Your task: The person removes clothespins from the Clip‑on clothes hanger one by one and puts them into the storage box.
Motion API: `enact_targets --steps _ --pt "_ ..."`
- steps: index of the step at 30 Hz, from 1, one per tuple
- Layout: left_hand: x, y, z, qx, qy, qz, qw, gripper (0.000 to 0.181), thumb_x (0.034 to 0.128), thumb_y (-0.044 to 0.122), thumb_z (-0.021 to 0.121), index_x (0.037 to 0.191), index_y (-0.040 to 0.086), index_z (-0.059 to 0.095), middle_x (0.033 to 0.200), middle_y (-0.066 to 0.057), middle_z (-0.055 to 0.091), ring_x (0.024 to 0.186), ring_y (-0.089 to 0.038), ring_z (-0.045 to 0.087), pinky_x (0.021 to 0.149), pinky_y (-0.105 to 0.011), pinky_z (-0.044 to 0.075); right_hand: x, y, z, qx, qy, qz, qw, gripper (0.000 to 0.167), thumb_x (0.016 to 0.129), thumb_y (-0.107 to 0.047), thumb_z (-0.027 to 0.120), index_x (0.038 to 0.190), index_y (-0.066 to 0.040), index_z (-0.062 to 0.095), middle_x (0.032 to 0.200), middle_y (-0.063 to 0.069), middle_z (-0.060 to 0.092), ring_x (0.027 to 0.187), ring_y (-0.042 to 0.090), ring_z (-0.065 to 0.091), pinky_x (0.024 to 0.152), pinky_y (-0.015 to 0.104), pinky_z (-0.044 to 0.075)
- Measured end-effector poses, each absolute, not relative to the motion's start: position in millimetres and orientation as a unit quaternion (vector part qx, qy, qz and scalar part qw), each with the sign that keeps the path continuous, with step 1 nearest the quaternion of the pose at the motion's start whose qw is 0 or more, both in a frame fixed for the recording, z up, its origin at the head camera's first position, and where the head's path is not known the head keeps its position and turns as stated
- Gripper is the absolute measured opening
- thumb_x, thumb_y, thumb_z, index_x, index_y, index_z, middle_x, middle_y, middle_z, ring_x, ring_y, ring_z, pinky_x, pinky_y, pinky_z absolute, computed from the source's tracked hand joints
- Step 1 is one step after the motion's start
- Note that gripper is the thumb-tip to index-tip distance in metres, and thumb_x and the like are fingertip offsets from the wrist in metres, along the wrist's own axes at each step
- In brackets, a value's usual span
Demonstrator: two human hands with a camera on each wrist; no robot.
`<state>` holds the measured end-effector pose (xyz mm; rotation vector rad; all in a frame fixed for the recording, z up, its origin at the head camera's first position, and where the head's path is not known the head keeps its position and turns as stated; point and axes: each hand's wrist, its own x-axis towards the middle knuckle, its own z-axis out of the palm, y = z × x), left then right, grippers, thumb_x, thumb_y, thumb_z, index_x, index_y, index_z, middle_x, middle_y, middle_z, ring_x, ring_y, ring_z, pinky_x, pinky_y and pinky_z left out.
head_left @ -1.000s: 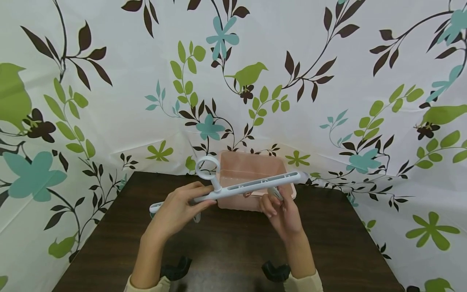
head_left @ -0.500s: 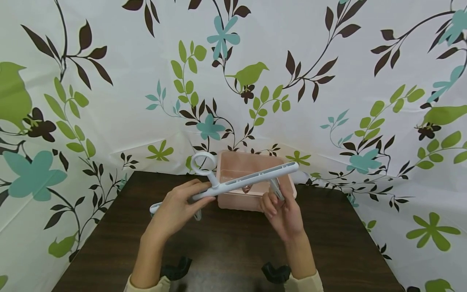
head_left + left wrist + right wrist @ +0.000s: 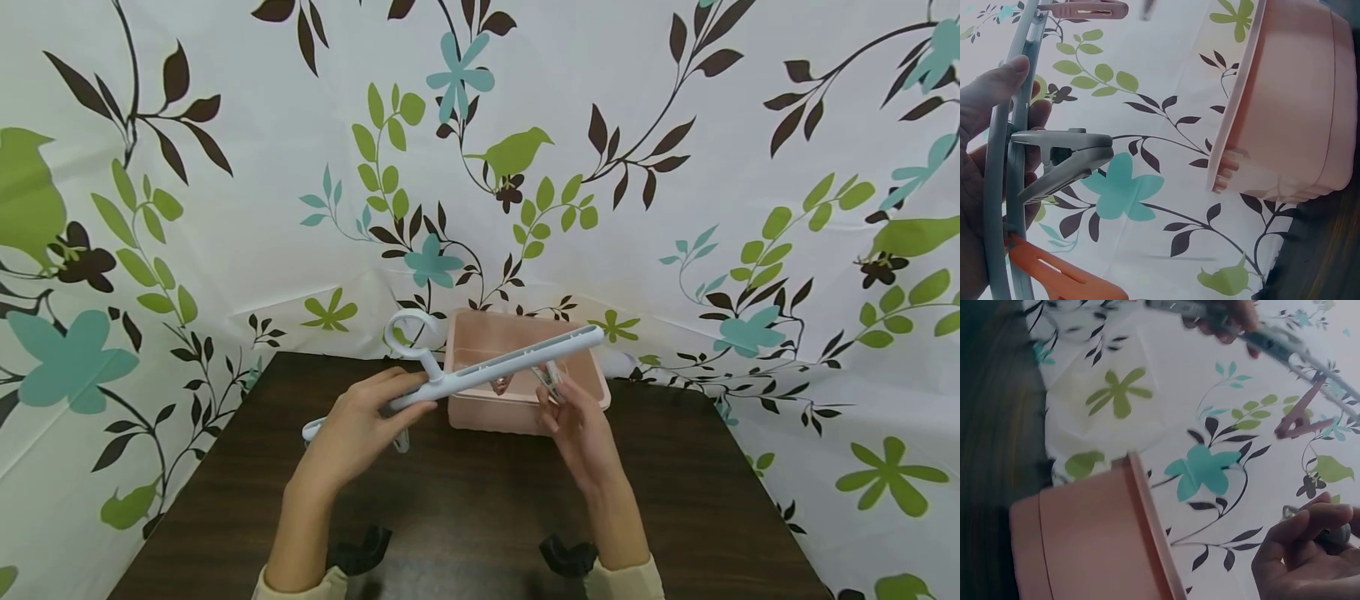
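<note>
The left hand (image 3: 352, 429) gripped a pale blue hanger (image 3: 517, 360), which slanted across the middle of the head view; the right hand (image 3: 583, 429) pinched a grey clip (image 3: 550, 382) just right of centre. An orange clip (image 3: 1066, 272) hung at the left wrist view's lower left. Beyond the hanger, a pink box (image 3: 498, 414) stood on the dark table (image 3: 450, 517), before patterned cloth (image 3: 262, 192) filling the upper frame.

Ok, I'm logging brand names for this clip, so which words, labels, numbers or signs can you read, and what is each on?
None can be read.
The hanger: faint marks in the right wrist view, too blurred to say whether they are lettering.
The gray clip, orange clip and pink bin: no legible text.
The patterned cloth: plants and birds, no readable words.
</note>
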<state>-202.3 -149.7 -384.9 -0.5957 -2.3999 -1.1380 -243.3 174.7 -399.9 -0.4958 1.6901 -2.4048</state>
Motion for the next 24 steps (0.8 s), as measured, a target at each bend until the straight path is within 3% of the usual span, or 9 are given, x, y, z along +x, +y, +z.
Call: enact_targets --steps 3,6,8,11,15,19,24 --pt "-203 -151 -385 -0.208 -0.865 -0.409 0.204 0.035 0.0969 0.025 0.083 0.131 0.021 0.078 0.108 0.009 0.073 0.086 -0.01 0.061 0.074 -0.03 0.053 -246 175 -402 -0.159 0.589 -0.788 0.078 0.045 0.119 -0.027 0.034 0.156 -0.006 0.047 0.101 0.0 0.058 0.073 0.011 0.044 0.07 0.022 0.042" --pt "-202 -151 -385 -0.205 -0.866 -0.41 0.199 0.035 0.0974 0.026 0.082 0.132 0.021 0.077 0.108 0.008 0.073 0.085 -0.01 0.06 0.073 -0.03 0.053 -249 175 -404 -0.137 0.623 -0.769 0.046 0.047 0.119 -0.031 0.04 0.162 -0.015 0.045 0.1 -0.001 0.06 0.068 0.01 0.043 0.07 0.023 0.042" --pt "-203 -151 -385 -0.205 -0.866 -0.411 0.196 0.036 0.0975 0.026 0.082 0.132 0.021 0.077 0.108 0.009 0.073 0.085 -0.01 0.06 0.073 -0.03 0.053 -251 174 -406 -0.111 0.64 -0.76 0.02 0.047 0.117 -0.033 0.048 0.163 -0.022 0.047 0.099 -0.002 0.062 0.066 0.009 0.045 0.068 0.023 0.043" --pt "-203 -151 -385 -0.209 -0.864 -0.415 0.195 0.037 0.0973 0.025 0.083 0.133 0.021 0.077 0.108 0.009 0.073 0.085 -0.01 0.06 0.074 -0.03 0.053 -253 173 -410 -0.079 0.653 -0.754 -0.005 0.046 0.115 -0.035 0.054 0.159 -0.024 0.053 0.101 -0.003 0.064 0.067 0.009 0.048 0.068 0.023 0.044" --pt "-203 -152 -386 -0.216 -0.86 -0.42 0.194 0.037 0.0976 0.024 0.082 0.134 0.02 0.076 0.108 0.009 0.073 0.085 -0.01 0.061 0.073 -0.033 0.055 -257 173 -415 -0.067 0.663 -0.746 0.007 0.044 0.115 -0.034 0.053 0.158 -0.027 0.054 0.11 -0.002 0.067 0.071 0.011 0.054 0.072 0.025 0.046" --pt "-203 -152 -387 -0.219 -0.857 -0.423 0.195 0.036 0.0978 0.024 0.082 0.133 0.02 0.076 0.108 0.009 0.073 0.085 -0.01 0.061 0.073 -0.035 0.056 -261 173 -418 -0.072 0.661 -0.746 0.028 0.042 0.116 -0.033 0.051 0.157 -0.023 0.055 0.115 -0.002 0.069 0.074 0.013 0.059 0.074 0.027 0.046" --pt "-204 -153 -387 -0.217 -0.858 -0.423 0.195 0.037 0.0978 0.025 0.082 0.134 0.02 0.076 0.109 0.009 0.073 0.086 -0.01 0.061 0.074 -0.031 0.055 -261 172 -419 -0.093 0.658 -0.747 0.028 0.043 0.115 -0.034 0.052 0.151 -0.01 0.059 0.109 -0.002 0.068 0.074 0.014 0.059 0.073 0.026 0.049"
